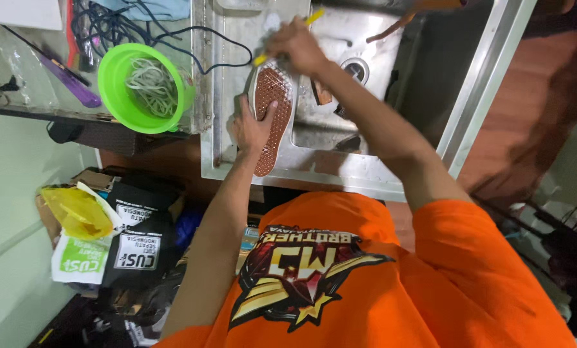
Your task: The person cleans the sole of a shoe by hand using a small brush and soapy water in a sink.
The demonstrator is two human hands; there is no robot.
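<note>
A shoe (274,103) lies sole-up on the rim of a steel sink (321,138); its brown waffle-patterned sole faces me. My left hand (253,125) grips the shoe's side near the middle and holds it down. My right hand (296,45) is closed on a yellow-handled brush (314,17) at the far end of the sole. The brush head is hidden under the hand.
A green bowl (117,71) with pale strings stands left of the sink, beside black cables (172,32) and a purple tool (69,78). The sink drain (355,66) is beyond the shoe. Below the counter sit a yellow bag (79,212) and black and white packets (134,251).
</note>
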